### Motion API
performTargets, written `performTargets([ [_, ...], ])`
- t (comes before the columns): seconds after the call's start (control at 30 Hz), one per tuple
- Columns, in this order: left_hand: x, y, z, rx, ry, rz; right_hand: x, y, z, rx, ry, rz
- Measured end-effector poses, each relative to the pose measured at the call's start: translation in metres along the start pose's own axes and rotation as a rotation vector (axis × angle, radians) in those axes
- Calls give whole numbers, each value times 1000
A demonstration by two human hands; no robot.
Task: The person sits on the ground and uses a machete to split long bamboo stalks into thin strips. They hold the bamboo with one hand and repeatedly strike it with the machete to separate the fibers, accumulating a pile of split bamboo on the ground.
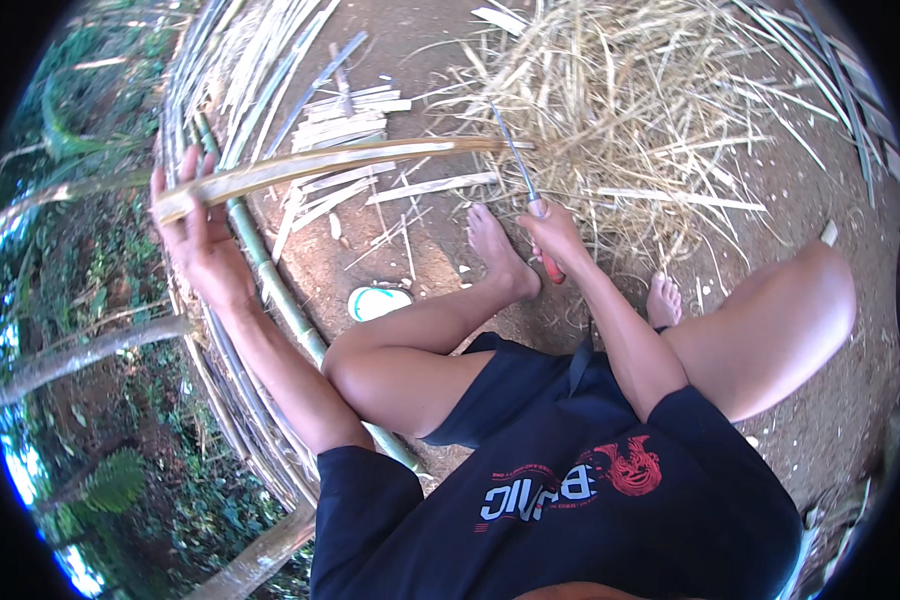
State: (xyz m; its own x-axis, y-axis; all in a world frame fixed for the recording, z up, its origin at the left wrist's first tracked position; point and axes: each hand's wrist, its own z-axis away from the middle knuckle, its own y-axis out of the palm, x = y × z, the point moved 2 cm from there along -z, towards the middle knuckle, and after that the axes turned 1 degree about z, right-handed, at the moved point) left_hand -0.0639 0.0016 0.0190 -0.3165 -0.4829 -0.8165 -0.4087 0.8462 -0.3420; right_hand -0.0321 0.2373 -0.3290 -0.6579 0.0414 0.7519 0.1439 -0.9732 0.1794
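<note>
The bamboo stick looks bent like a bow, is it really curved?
Head view: the fisheye lens bows the strip held by the left hand; the corners are black; the knife in the right hand looks sharp; sun gives soft shadows.

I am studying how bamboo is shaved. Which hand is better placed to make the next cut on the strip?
Probably the right hand: it grips the knife, whose blade lies at the far end of the bamboo strip. The left hand holds the strip's near end, so it only steadies it.

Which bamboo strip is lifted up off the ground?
The long pale strip gripped by the left hand; the short strips lie flat on the dirt.
</note>
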Motion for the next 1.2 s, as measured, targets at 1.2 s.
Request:
performTargets([
  [1.2, -42, 12, 25, -87, 160, -72, 38, 28, 45, -92, -591, 369],
])
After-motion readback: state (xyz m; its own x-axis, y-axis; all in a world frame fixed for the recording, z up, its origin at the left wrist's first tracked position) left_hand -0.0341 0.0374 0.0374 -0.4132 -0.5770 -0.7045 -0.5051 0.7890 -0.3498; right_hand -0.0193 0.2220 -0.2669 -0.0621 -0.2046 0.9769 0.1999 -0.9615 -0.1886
